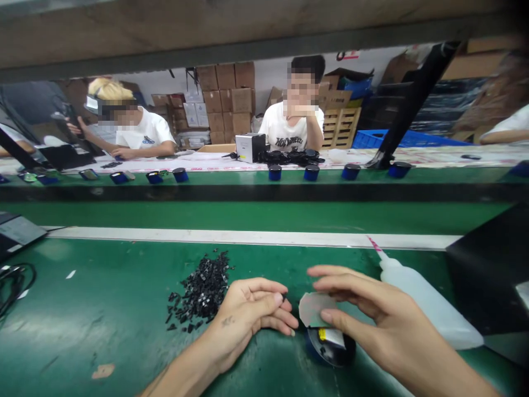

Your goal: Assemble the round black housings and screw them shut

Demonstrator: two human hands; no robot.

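Observation:
My left hand (pixel 258 309) pinches a small black piece (pixel 284 298) between thumb and forefinger. To its right, my right hand (pixel 367 309) has its thumb on a thin, pale grey plate (pixel 311 310) with a cut edge, its fingers behind it. Just below the plate, on the green bench, lies a round black and blue housing (pixel 336 355). Inside it are a silver battery with yellow tape (pixel 332 337) and a small black part. A heap of small black pieces (pixel 204 292) is spread left of my left hand.
Beyond my right hand a translucent squeeze bottle (pixel 430 303) with a red tip lies on its side. A dark box (pixel 491 270) stands far right, black cables (pixel 16 286) far left. Behind the white strip (pixel 248 237), several blue housings (pixel 275 172) line the belt; people sit opposite.

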